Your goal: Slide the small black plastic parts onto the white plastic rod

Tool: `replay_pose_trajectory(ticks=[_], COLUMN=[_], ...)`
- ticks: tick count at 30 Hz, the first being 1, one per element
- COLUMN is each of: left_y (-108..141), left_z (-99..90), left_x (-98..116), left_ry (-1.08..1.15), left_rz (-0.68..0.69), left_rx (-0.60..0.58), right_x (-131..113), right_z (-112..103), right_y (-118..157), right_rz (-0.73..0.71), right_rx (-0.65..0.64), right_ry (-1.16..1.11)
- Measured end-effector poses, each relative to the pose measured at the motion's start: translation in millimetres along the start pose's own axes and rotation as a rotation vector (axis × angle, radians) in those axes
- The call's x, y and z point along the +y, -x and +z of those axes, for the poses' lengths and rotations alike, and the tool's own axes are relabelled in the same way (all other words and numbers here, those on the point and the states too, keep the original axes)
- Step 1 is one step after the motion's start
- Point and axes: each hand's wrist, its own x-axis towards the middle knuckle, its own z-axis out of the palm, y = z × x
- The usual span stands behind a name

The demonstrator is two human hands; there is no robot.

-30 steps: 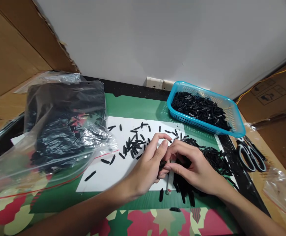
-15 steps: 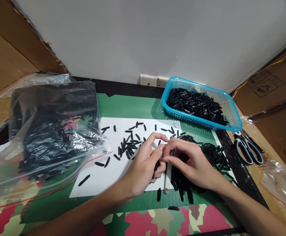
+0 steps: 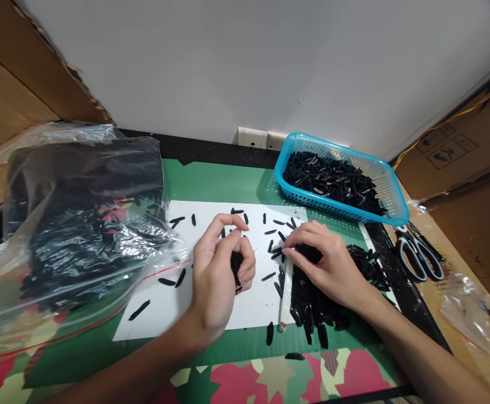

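Observation:
My left hand [image 3: 222, 266] is curled above the white paper [image 3: 249, 314], its fingers closed round several small black strips [image 3: 236, 262] that show below the thumb. To the right, my right hand [image 3: 327, 261] has thumb and forefinger pinched at the end of a narrow black strip [image 3: 276, 251] near the paper. Under that hand spreads a heap of black strips [image 3: 320, 311]. A white stick [image 3: 286, 294] lies along the heap's left edge. Loose strips [image 3: 139, 310] are scattered on the paper, some hidden behind my left hand.
A blue basket [image 3: 341, 210] of black strips stands at the back right. Scissors [image 3: 419, 255] and a small plastic bag [image 3: 466, 314] lie on the right. A large clear zip bag [image 3: 93, 241] of black pieces fills the left. Behind is a white wall [image 3: 211, 67].
My hands, close together before, are now apart. The left has moved left over the loose strips on the paper; the right stays by the heap, its fingertips now at a strip.

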Motion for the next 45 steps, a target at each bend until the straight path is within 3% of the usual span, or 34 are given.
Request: replay_pose_trajectory(ticks=[6,9,13,16,18,21,29,35,45], left_y=[-1.4,-3.4,-3.8,-1.5,0.7,3.7,5.1,2.8,4.7], left_z=[-0.5,-2.6,-6.2,-9.0,-10.7,-11.9,-10.2,-9.3,-5.2], left_x=[2.5,-0.5,-5.3,-9.7,-13.4,-18.0,-17.1,-15.9,-16.6], left_ry=[0.024,0.003,-0.122,-0.298,-0.412,-0.482,-0.491,-0.453,-0.396], left_rz=[0.050,0.033,0.022,0.019,0.024,0.033,0.067,0.091,0.086], left_rx=[0.028,-0.004,-0.113,-0.276,-0.394,-0.474,-0.481,-0.409,-0.403], right_x=[-14.8,-15.3,-13.6,-13.1,-12.9,-12.2,-11.6,-10.7,-10.3], right_z=[9.0,11.2,5.1,-1.4,-3.6,-3.5,-0.2,3.1,1.0], right_y=[4.9,5.9,6.3,6.9,7.0,6.3,5.3,4.2,4.2], right_rz=[0.000,0.011,0.012,0.021,0.028,0.048,0.091,0.096,0.144], right_rx=[-0.210,-0.240,-0.070,0.098,0.138,0.137,0.141,0.165,0.163], right_ry=[0.065,0.076,-0.162,-0.358,-0.415,-0.453,-0.521,-0.668,-0.667])
